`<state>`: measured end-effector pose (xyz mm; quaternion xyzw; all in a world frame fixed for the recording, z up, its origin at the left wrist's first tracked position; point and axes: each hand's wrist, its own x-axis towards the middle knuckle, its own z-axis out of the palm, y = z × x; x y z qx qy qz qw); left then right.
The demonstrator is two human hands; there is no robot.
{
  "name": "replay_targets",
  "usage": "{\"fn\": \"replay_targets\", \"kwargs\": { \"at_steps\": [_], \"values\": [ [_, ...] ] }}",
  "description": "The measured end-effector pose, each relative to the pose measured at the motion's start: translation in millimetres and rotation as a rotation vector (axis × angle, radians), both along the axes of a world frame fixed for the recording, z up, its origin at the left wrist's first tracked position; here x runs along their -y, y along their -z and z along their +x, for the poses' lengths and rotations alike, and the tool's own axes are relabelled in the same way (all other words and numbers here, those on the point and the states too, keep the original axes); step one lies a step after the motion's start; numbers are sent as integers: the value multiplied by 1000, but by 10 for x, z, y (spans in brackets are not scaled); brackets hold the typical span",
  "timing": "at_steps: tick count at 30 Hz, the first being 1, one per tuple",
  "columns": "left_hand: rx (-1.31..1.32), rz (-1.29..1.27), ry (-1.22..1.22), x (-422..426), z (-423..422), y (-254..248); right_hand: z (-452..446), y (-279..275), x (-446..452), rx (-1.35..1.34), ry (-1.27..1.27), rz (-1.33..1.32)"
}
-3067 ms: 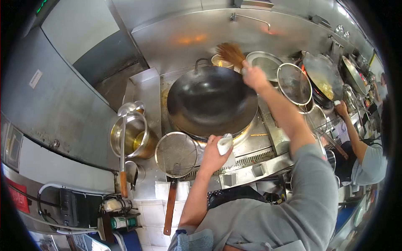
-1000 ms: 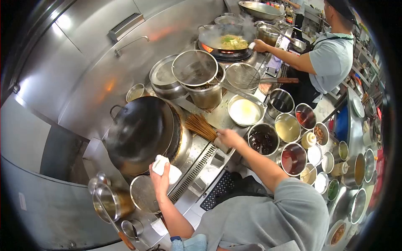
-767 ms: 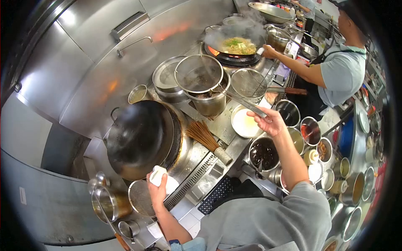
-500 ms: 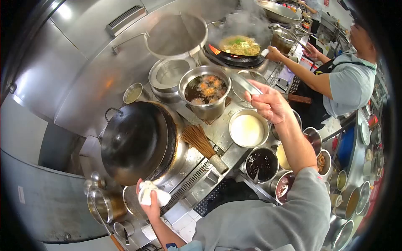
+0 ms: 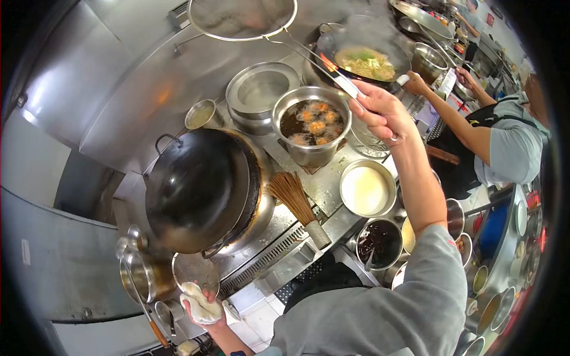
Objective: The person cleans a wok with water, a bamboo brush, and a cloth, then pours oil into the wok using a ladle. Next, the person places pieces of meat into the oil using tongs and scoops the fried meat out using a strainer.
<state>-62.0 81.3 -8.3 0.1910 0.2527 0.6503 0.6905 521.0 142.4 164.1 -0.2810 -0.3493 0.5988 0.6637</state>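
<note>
My right hand (image 5: 389, 115) is closed around the handle of a wide round mesh strainer (image 5: 243, 15), raised above the stove at the top of the view. Below it, a metal pot (image 5: 312, 155) holds dark bubbling oil with orange-brown pieces (image 5: 316, 127) frying in it. At the lower left, my left hand (image 5: 215, 317) grips a folded white cloth (image 5: 200, 304). Close to that hand is a second round strainer (image 5: 196, 273). The large black wok (image 5: 196, 190) sits tilted on its burner, with the cloth just below its near handle.
A bamboo brush (image 5: 297, 204) lies right of the wok. Bowls of white liquid (image 5: 365, 188) and dark sauce (image 5: 380, 246) stand along the counter. At the right, a co-worker (image 5: 504, 136) holds a steaming wok (image 5: 365, 62). A ladle (image 5: 142, 302) rests at the lower left.
My left hand and cloth have moved down, away from the black wok's near edge. The raised strainer now appears higher and more edge-on; the whole view has shifted slightly.
</note>
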Motion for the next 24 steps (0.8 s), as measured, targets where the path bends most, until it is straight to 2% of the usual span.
{"fn": "replay_targets", "kwargs": {
  "at_steps": [3, 5, 6, 7, 10, 12, 15, 16, 17, 18, 20, 21, 22, 24],
  "values": [
    [281, -77, 141, 250, -174, 130, -157, 266, -194, 69, -42, -15],
    [472, -154, 213, 501, -105, 116, -349, 472, -401, 289, 81, -177],
    [386, -206, 64, 641, -383, 578, -512, 550, -539, 401, 158, -226],
    [515, -235, 211, 728, -276, 422, -741, 475, -643, 464, 99, -204],
    [389, -372, 136, 986, -320, 435, -1467, 292, -1103, 641, -104, -130],
    [252, -432, 32, 1080, -381, 492, -1989, 189, -1589, 923, -139, -41],
    [20, -464, -1, 1127, -509, 329, -3001, -6, -2269, 1400, 27, 102],
    [-28, -403, 22, 1156, -586, 353, -3190, 323, -2803, 1666, 353, 763],
    [-68, -397, 8, 1181, -650, 345, -3631, 136, -2833, 1792, 206, 554],
    [-108, -394, -1, 1218, -696, 333, -3900, 432, -3302, 1879, 235, 563],
    [-199, -404, -58, 1301, -780, 369, -4520, 230, -3152, 2046, 103, 391],
    [-170, -425, -81, 1403, -846, 474, -4705, 399, -3308, 2161, 74, 484],
    [-142, -447, -103, 1467, -926, 556, -4865, 539, -3377, 2171, 65, 463],
    [-174, -483, -122, 1514, -948, 384, -5108, 709, -3402, 2183, 43, 416]
  ]
}}
